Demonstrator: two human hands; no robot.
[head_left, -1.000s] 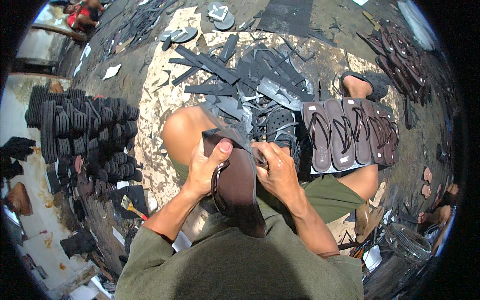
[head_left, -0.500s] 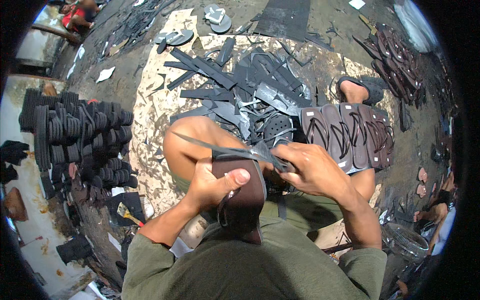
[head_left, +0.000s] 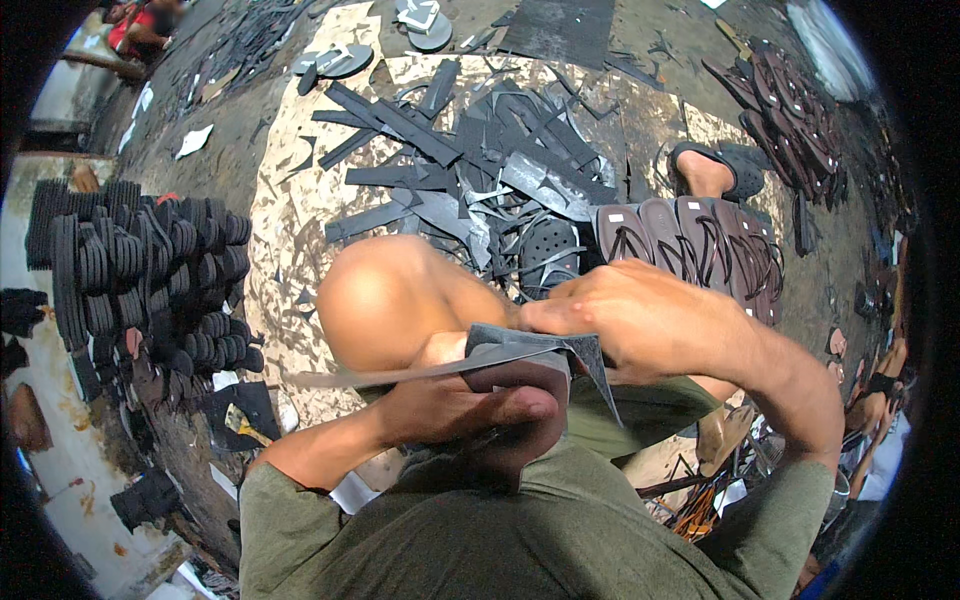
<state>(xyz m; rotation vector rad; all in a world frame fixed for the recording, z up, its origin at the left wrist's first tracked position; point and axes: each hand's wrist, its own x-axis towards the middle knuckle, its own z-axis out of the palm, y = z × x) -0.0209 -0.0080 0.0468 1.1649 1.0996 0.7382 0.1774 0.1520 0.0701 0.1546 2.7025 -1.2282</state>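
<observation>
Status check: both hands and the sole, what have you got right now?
Left hand gripping dark sandal sole from below, thumb across it. Right hand on sole's top edge; long thin strip trails left. Nothing blocking.

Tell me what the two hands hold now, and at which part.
The left hand grips a brown sandal sole at its end. The right hand pinches the dark strip lying across the sole.

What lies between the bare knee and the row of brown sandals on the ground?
In the head view, a heap of black rubber strips lies between the knee and the brown sandals.
</observation>
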